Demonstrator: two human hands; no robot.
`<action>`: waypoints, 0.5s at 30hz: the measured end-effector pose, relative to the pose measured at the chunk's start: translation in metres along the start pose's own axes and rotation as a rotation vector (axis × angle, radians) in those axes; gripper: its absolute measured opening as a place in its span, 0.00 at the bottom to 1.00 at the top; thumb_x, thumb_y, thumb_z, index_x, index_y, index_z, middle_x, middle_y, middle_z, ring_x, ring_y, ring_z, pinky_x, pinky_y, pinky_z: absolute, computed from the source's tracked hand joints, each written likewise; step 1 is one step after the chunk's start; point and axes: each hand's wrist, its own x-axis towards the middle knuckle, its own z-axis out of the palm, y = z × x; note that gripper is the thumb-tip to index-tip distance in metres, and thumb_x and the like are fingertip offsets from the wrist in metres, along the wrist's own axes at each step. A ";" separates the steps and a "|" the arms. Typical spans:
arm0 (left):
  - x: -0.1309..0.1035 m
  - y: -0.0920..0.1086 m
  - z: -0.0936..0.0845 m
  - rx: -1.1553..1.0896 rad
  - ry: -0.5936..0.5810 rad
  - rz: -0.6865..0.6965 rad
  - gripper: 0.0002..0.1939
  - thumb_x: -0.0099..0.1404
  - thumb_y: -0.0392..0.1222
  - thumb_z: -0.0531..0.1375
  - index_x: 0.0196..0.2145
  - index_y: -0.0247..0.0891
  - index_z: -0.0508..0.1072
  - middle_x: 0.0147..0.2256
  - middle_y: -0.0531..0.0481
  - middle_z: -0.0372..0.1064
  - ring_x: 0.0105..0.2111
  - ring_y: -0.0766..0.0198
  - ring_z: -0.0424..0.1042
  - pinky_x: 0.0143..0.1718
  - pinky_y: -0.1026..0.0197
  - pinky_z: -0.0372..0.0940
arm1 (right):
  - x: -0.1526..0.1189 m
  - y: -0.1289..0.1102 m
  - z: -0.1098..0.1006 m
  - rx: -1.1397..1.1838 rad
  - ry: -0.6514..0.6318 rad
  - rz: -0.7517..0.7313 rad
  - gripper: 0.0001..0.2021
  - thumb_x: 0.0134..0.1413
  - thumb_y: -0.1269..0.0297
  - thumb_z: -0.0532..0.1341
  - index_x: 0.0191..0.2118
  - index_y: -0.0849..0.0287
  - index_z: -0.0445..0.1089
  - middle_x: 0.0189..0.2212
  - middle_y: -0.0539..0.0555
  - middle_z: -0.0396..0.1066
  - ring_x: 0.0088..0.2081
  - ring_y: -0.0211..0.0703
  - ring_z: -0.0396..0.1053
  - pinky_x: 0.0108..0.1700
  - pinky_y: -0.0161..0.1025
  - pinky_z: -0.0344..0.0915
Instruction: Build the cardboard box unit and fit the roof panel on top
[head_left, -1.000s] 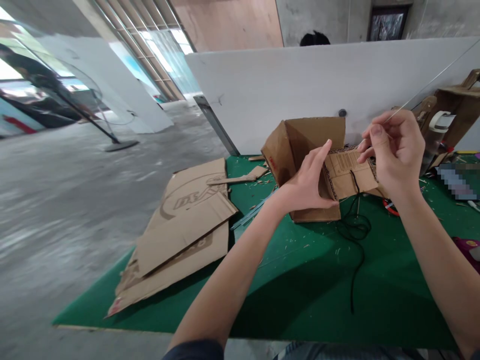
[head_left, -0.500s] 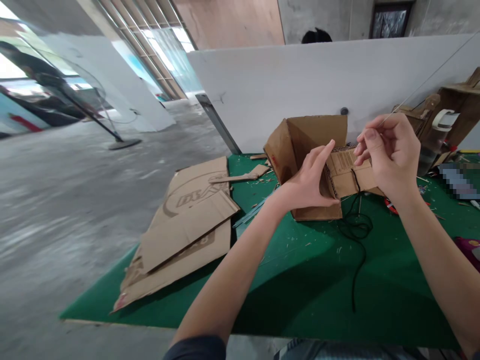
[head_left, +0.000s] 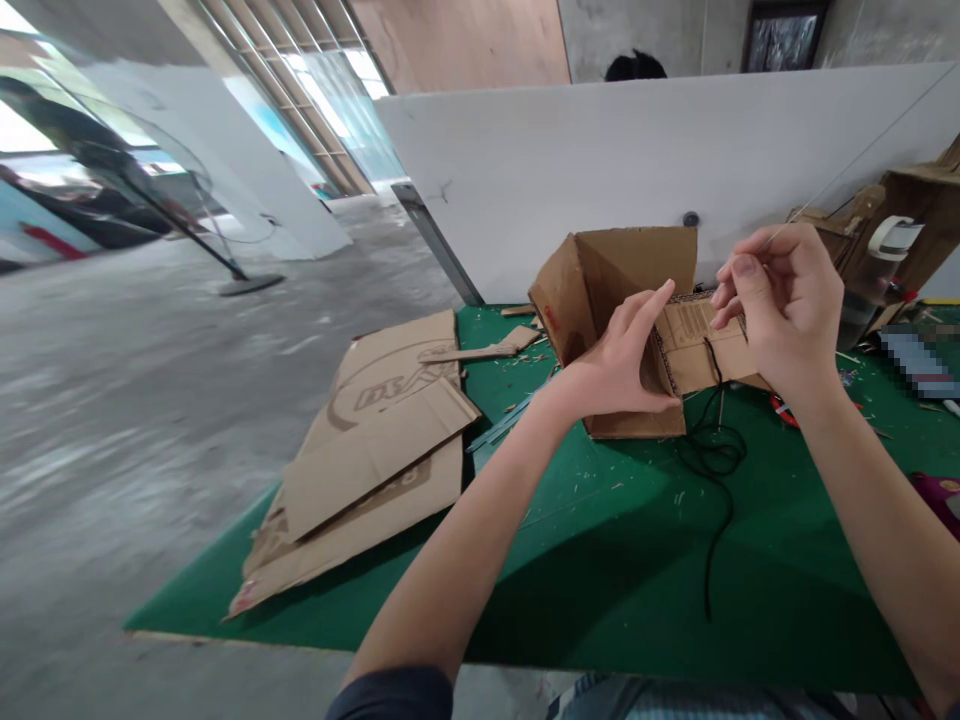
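My left hand (head_left: 619, 365) reaches across an open-ended brown cardboard box (head_left: 577, 290), its thumb and fingers spread wide to grip the box across its near end. A smaller cardboard panel (head_left: 690, 345) with printed lines sits just right of that hand. Out of the panel comes a black cord (head_left: 711, 362), which runs down and lies in loops on the green table. Above the panel's right side, my right hand (head_left: 787, 300) is pinched closed. A thin pale strand (head_left: 847, 170) stretches from its fingertips to the upper right.
Flat cardboard sheets (head_left: 375, 450) lie on the green table (head_left: 600, 560) at left, beside scraps and bluish strips (head_left: 502, 425). A white partition (head_left: 600, 160) stands behind. At right are a clear bottle (head_left: 874, 285), a wooden structure (head_left: 926, 220) and a red-handled tool (head_left: 780, 408).
Both hands keep almost the same pose and place. The view has shifted very slightly; the box, panel and cord have not visibly moved.
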 end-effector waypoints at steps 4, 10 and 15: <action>0.000 0.002 -0.001 -0.009 -0.007 -0.001 0.67 0.51 0.51 0.74 0.73 0.52 0.32 0.71 0.37 0.38 0.71 0.37 0.42 0.70 0.32 0.47 | -0.004 0.001 0.005 0.000 -0.024 0.055 0.11 0.66 0.48 0.58 0.44 0.46 0.68 0.35 0.49 0.74 0.31 0.39 0.74 0.29 0.38 0.73; 0.004 0.001 0.006 -0.054 0.028 -0.007 0.66 0.49 0.54 0.74 0.72 0.46 0.37 0.70 0.35 0.44 0.70 0.37 0.46 0.69 0.35 0.50 | -0.008 0.000 0.012 -0.170 -0.118 0.047 0.07 0.65 0.57 0.59 0.40 0.53 0.70 0.35 0.50 0.75 0.36 0.40 0.74 0.35 0.38 0.71; 0.005 0.001 0.009 -0.137 0.067 -0.048 0.66 0.49 0.59 0.74 0.72 0.47 0.37 0.71 0.37 0.41 0.71 0.39 0.45 0.69 0.37 0.51 | -0.008 0.002 0.014 -0.322 -0.269 0.079 0.03 0.62 0.65 0.59 0.37 0.55 0.71 0.35 0.51 0.76 0.37 0.43 0.73 0.42 0.43 0.68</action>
